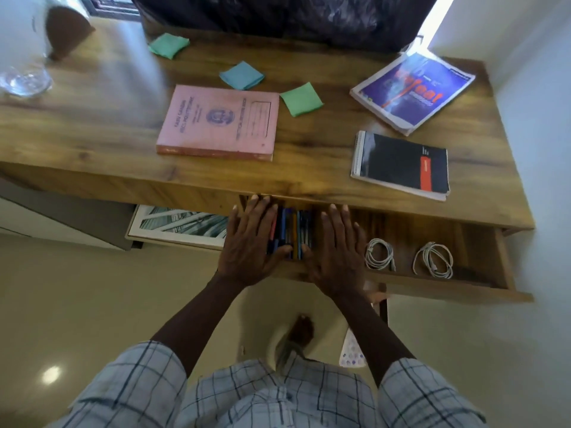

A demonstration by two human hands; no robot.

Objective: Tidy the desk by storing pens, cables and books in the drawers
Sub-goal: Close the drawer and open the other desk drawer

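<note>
An open wooden drawer [482, 242] juts out beneath the front edge of the wood-grain desk [92, 134], toward four o'clock in the view. At its left end lies a tight row of blue, orange and red pens [293, 233], side by side and pointing toward twelve. The left hand [250, 242] lies flat with its fingers spread against the nine o'clock side of the row; the right hand [336, 245] lies the same way at the three o'clock side. Both palms face down and grasp nothing, the thumbs nearly meeting at the six o'clock end of the pens.

Further toward three o'clock in the drawer sit two coiled white cables [378, 254], near each other but apart.

On the desktop, a pink hardcover book [219, 122] lies at centre. A blue glossy-covered book [414, 91] sits at two o'clock, and a black spiral-bound notebook [401, 165] just toward six o'clock of it. Three small folded cloth squares [301, 98], two green and one blue, lie scattered toward twelve o'clock of the pink book.
</note>
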